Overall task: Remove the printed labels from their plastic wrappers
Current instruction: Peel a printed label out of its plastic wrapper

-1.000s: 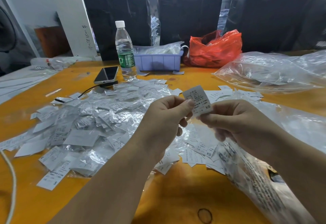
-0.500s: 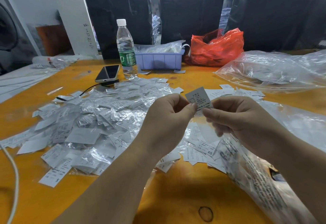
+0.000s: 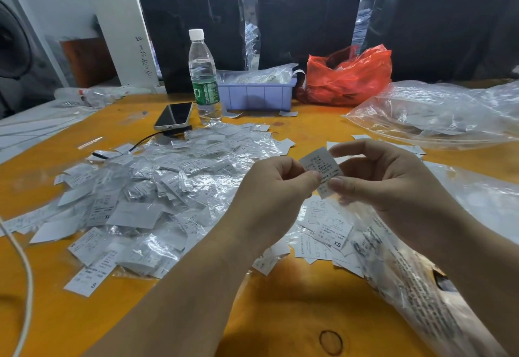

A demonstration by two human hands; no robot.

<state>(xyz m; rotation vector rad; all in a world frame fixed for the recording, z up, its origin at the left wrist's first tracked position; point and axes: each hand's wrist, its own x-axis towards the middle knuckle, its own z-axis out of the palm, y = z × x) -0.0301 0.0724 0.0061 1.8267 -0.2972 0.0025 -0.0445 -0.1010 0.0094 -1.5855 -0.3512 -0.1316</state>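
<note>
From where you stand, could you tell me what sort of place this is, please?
Probably a garment-labelling or packing workbench: an orange table heaped with wrapped printed labels, a clear bag of more stock, and a small bin at the back.

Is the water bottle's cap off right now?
No, the water bottle stands upright behind the phone with its white cap on.

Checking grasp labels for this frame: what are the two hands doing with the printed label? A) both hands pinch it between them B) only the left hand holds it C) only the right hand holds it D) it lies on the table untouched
A: the left hand and the right hand each pinch the printed label, which is raised above the orange table.
</note>
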